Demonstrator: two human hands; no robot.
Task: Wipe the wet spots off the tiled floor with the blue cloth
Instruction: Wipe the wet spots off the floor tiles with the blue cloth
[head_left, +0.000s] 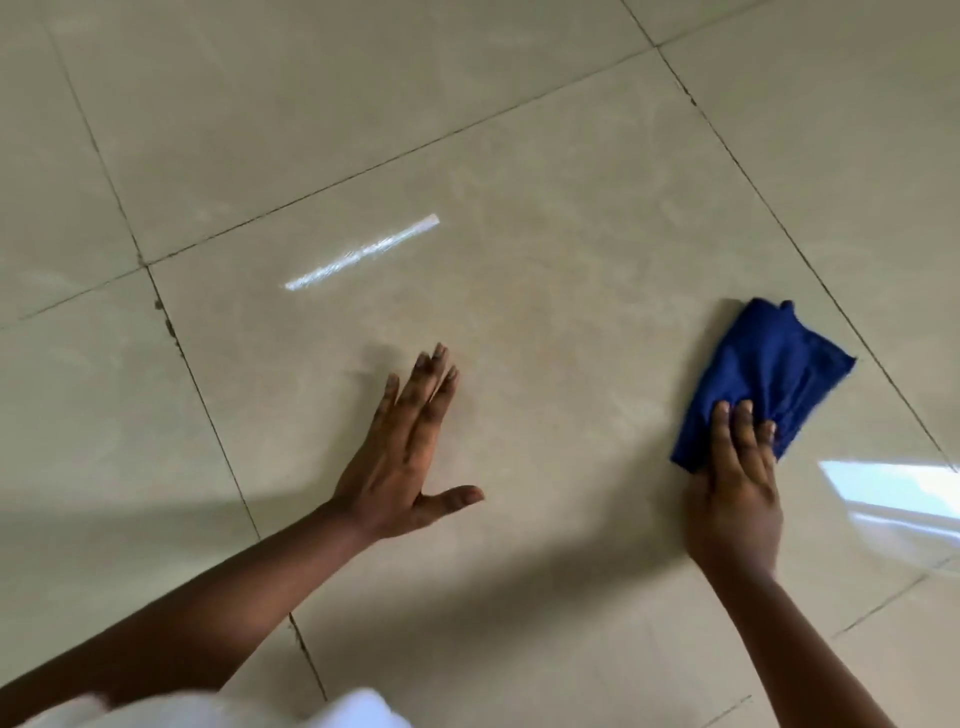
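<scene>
Your right grip (735, 496) presses flat, fingers straight, on the blue cloth (774, 364), right of centre on the tiled floor (545, 234); your left grip (408, 457) is spread, holding nothing.

Two hands: left hand (400, 457), right hand (735, 499). One blue cloth (769, 364). One tiled floor (519, 156).

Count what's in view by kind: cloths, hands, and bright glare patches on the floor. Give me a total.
Cloths: 1, the blue cloth
Hands: 2, the left hand spread open, the right hand with fingers pressing on the cloth
Glare patches: 2, a thin streak and a wide patch
Total: 5
</scene>
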